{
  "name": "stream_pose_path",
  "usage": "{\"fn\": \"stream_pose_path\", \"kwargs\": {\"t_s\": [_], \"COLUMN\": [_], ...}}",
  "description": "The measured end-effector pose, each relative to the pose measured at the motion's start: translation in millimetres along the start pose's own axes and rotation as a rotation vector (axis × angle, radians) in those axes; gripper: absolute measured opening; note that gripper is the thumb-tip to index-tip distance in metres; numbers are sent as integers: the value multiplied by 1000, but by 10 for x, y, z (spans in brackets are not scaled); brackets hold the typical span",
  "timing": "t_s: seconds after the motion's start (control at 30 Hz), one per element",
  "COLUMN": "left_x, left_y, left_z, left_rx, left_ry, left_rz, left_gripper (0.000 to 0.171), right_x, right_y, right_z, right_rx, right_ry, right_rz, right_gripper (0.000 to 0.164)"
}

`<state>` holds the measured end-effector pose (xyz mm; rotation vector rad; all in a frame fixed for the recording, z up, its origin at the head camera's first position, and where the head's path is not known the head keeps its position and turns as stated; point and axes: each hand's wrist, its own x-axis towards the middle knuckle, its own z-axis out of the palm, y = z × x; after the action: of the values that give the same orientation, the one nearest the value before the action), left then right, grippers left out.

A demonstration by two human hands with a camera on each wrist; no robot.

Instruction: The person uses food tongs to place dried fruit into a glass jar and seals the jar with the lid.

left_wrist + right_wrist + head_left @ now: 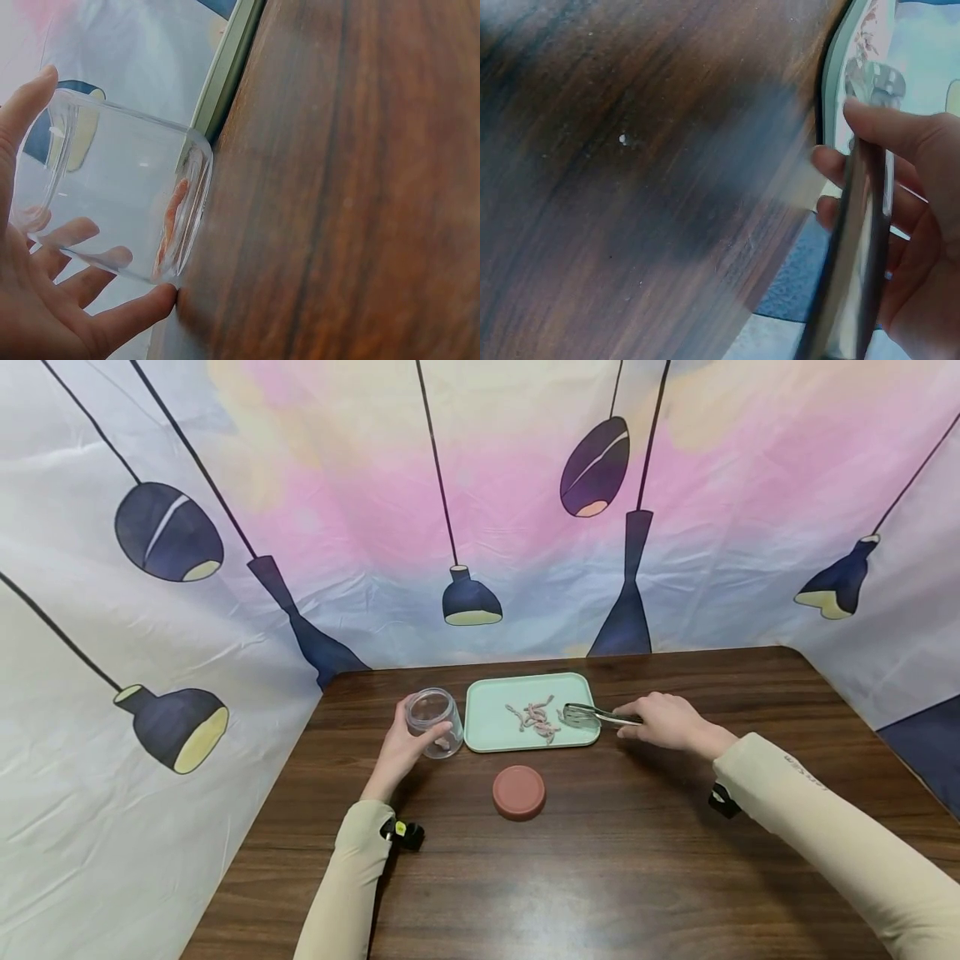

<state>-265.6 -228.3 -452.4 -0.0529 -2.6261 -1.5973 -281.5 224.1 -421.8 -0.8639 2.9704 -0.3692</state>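
Dark lettering on right sleeve (a short line), seemingly upside down, unreadable

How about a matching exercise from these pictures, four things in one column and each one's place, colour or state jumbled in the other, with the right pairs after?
Things:
1. glass jar
2. metal tongs
3. round lid
4. tray

Descriptions:
A. reddish, lying on the table
B. in the right grip
C. pale green, with pinkish strips on it
D. open-topped, in the left grip

Right pairs: 1-D, 2-B, 3-A, 4-C

Glossy metal tongs, smooth clear jar, matt lid, smooth tray, wood-grained tabletop, creased cloth backdrop
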Motion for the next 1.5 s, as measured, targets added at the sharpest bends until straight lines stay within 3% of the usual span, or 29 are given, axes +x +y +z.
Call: {"fn": "stream_pose_path", "kwargs": {"t_s": [0.47,0.97,1.5], "left_x": [13,39,26], "left_y": [-34,-52,-34], "left_z": [13,4,-2], "left_rx": [6,-9,0], "left_ry": [5,0,4], "left_rz": [0,2,7], "left_gripper": [101,101,100], "right_x": [27,29,217], "right_y": [29,21,-8], "right_z": [-18,-165,-366], "right_rx": [-13,25,53], "right_ry": [43,85,182], "right_rz": [-18,37,65], "right_gripper": [38,41,45]}}
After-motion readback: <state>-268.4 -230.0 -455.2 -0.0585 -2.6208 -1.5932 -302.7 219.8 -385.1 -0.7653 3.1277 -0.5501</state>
